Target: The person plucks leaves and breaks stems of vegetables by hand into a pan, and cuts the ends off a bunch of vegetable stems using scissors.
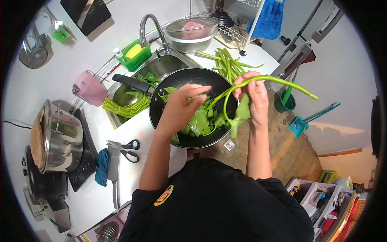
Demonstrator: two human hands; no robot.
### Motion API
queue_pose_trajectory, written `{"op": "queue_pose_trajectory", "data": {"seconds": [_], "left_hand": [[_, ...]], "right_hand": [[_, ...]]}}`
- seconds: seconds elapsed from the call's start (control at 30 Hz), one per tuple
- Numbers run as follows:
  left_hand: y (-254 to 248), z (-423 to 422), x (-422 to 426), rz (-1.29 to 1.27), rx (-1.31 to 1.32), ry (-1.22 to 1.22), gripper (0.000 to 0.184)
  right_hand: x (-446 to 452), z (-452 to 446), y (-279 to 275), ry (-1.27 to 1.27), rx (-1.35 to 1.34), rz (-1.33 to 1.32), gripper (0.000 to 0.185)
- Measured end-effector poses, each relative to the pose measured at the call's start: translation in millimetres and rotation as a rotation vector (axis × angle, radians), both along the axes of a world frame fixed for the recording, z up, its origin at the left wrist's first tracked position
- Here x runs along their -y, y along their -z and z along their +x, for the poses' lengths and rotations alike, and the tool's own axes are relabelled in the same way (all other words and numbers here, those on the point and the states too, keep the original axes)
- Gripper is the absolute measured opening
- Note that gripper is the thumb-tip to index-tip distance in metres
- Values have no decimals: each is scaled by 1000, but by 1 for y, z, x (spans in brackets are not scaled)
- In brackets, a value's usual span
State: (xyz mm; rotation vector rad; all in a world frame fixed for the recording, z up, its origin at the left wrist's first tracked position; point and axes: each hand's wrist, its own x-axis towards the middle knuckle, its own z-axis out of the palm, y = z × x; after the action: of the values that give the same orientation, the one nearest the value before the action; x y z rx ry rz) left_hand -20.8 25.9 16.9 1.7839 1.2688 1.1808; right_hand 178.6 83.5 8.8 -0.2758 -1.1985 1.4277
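Observation:
Over the left side of a black pan (pixel 193 143), my left hand (pixel 182 105) is raised with its fingers apart and nothing visible in it. My right hand (pixel 256 94), above the pan's right edge, pinches a long green stem (pixel 278 79) with a leaf (pixel 241 113) hanging below the fingers. Torn green leaves (pixel 199 121) lie in the pan. Bare green stems (pixel 227 64) are piled on the counter beyond the pan. A bundle of thin stems (pixel 131 105) rests at the sink's left.
Scissors (pixel 131 151) and a cleaver (pixel 114 167) lie at the left. A steel pot (pixel 64 139) stands farther left. Behind are the sink faucet (pixel 151 24), a green sponge holder (pixel 139 60), a pink pitcher (pixel 92 88) and a covered bowl (pixel 191 42).

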Motion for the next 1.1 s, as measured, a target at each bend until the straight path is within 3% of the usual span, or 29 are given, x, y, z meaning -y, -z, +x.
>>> {"op": "queue_pose_trajectory", "data": {"seconds": [0.17, 0.27, 0.37, 0.4, 0.5, 0.73, 0.83, 0.93, 1.03, 1.1], "left_hand": [[-13, 18, 4, -146, 136, 170, 25], [-10, 24, 2, -100, 45, 74, 21], [-11, 32, 2, 3, -78, -34, 20], [-12, 35, 2, 44, -111, -73, 19], [8, 47, -6, 131, 199, -170, 18], [33, 56, -12, -124, 821, -228, 19], [33, 23, -27, -154, 1191, -461, 21], [25, -3, -17, -309, 767, -247, 24], [16, 5, -13, -218, 135, -269, 27], [6, 11, -5, -165, 104, -272, 23]], "right_hand": [[1, -11, 1, -70, 114, 43, 31], [4, -9, -8, -5, 239, 64, 36], [6, -8, -15, 1, 121, 22, 41], [4, -8, -13, -8, 44, 15, 34], [1, -12, -5, -62, -83, 75, 25], [12, -29, 0, 109, -93, 108, 20], [9, -20, -1, 144, -253, 127, 19], [3, -5, -7, 212, -98, 100, 20], [-4, -9, 1, 194, -27, 53, 19], [-3, -12, 2, 177, 49, 70, 18]]}}
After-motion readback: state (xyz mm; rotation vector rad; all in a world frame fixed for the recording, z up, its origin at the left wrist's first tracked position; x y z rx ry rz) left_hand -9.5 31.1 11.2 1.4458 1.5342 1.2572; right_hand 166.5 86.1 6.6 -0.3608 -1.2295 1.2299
